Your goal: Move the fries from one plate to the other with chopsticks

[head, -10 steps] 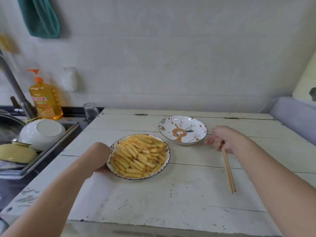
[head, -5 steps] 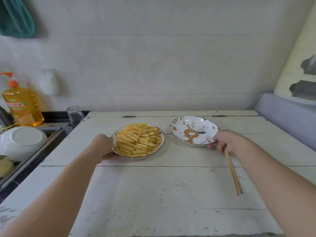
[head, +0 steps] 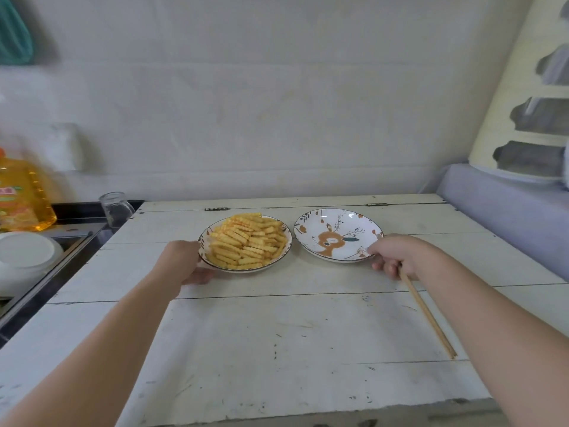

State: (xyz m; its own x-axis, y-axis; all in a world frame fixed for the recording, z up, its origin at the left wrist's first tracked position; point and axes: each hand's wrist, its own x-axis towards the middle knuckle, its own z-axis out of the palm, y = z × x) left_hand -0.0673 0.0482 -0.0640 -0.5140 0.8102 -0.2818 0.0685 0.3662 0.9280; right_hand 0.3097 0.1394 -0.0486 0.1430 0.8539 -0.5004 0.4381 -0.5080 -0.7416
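Observation:
A heap of crinkle-cut fries [head: 246, 240] fills the left plate [head: 284, 254] on the white wooden table. My left hand [head: 181, 261] grips that plate at its left rim. To the right stands a second plate [head: 311, 223] with an orange deer drawing and no food on it. My right hand [head: 392, 254] touches this plate's right rim with its fingertips while holding a pair of wooden chopsticks [head: 426, 315]. The chopsticks trail back toward me over the table.
The table [head: 277, 349] ends at a sink on the left, where a white bowl [head: 26, 257], a yellow detergent bottle [head: 21, 195] and a small glass [head: 115, 208] stand. A purple-grey ledge [head: 505, 211] borders the right side. The wall lies right behind the plates.
My left hand has pushed the plate of fries farther back and to the right, beside the deer plate. My right hand reached the deer plate's rim with the chopsticks.

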